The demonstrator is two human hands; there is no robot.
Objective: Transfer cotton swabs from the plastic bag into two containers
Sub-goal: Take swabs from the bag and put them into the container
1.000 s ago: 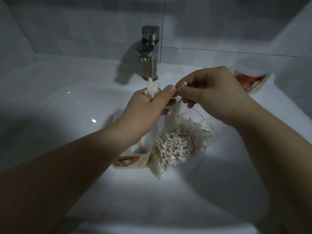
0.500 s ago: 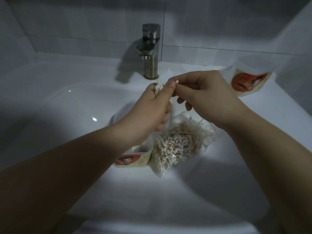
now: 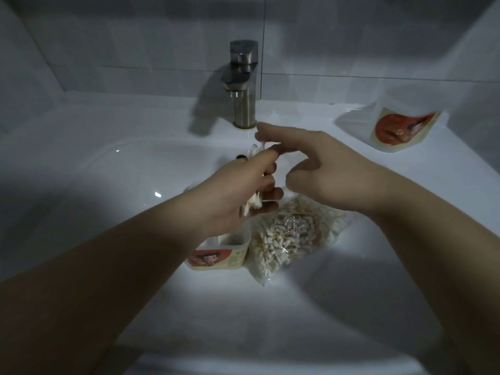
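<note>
"While the left hand has that bundle of cotton swabs clenched in its grip, how far along would you say this is?"

"Early, I'd judge. The plastic bag lying in the sink looks nearly full."

"And the 2 containers?"

"1 container, with the cartoon label, stands in the basin right against the bag, below the left wrist. The little of its inside that shows looks bare. The other container sits well apart on the sink's rim, right of the tap, and it's too dim to tell whether anything is in it."

"What's the right hand doing?"

"Its grip is released, fingers stretched toward the top ends of the bundle, 1 fingertip about touching the left thumb. Holding nothing that I can make out, though it's blurred."

"So what's left?"

"Nearly everything, I reckon: this bundle has to go into a container, then more handfuls from the bag, shared between the 2."
</note>
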